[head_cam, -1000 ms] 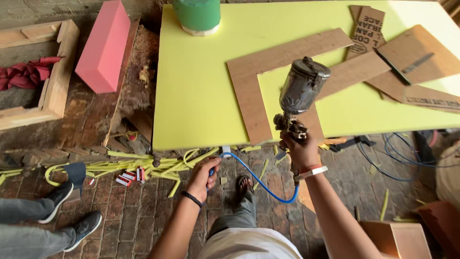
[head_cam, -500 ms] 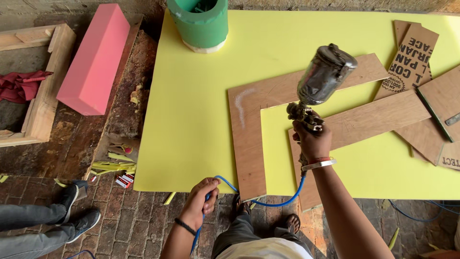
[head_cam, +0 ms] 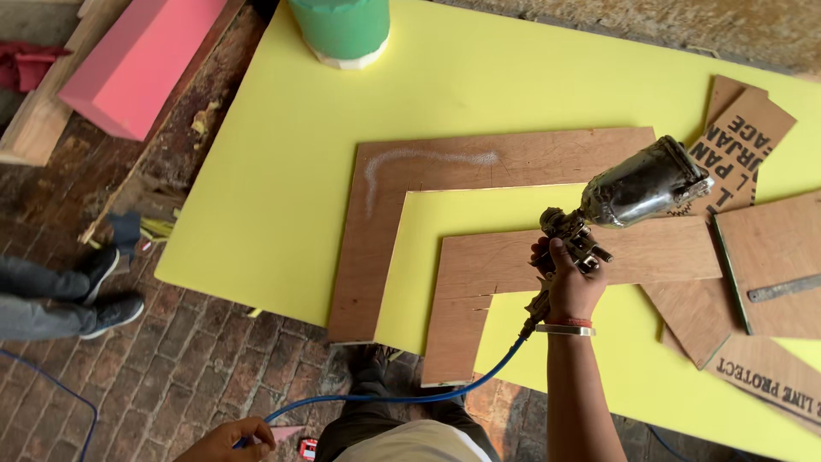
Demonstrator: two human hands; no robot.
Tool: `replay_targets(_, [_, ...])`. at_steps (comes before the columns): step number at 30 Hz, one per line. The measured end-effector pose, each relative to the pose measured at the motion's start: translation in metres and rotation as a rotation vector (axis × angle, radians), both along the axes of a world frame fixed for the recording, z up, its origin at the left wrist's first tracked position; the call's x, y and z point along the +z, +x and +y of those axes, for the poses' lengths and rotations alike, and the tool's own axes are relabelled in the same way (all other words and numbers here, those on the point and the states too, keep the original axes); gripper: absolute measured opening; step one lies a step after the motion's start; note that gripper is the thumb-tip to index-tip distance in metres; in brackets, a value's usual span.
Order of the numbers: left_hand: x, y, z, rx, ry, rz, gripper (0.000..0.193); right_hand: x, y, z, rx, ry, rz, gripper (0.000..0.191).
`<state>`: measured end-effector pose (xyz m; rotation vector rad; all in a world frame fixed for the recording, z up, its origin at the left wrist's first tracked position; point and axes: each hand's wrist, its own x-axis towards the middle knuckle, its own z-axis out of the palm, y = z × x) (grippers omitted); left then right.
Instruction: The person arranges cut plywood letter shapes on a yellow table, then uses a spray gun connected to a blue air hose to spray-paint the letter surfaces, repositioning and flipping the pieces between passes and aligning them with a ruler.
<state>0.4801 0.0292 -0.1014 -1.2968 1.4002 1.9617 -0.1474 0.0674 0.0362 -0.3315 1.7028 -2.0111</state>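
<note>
My right hand (head_cam: 568,283) grips a metal spray gun (head_cam: 631,192) with a shiny cup, held over two L-shaped brown wooden pieces (head_cam: 479,167) that lie on a large yellow sheet (head_cam: 282,145). The bigger L piece carries a pale sprayed streak (head_cam: 423,158) along its top arm. A blue hose (head_cam: 402,395) runs from the gun's base down to my left hand (head_cam: 229,440), which holds it near the bottom edge above the brick floor.
A green bucket (head_cam: 342,27) stands at the sheet's far edge. Cardboard and wood offcuts (head_cam: 744,145) and a metal ruler (head_cam: 782,287) lie at right. A pink foam block (head_cam: 137,60) and wooden crate lie at left. Another person's shoes (head_cam: 103,291) stand on the bricks (head_cam: 205,368).
The view has closed in on the yellow sheet. My right hand has brought the spray gun rightward over the wooden pieces. My left hand stays low on the blue hose.
</note>
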Motion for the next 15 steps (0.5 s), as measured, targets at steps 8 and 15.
replay_targets(8, [0.108,-0.227,-0.001,0.346,-0.507,-0.006,0.025,-0.012,-0.104,0.024,0.091,-0.072,0.108,0.017])
replay_targets(15, [0.126,-0.343,0.005,0.224,-0.721,0.231,0.019,-0.005,-0.158,0.042,0.157,0.021,0.142,0.021])
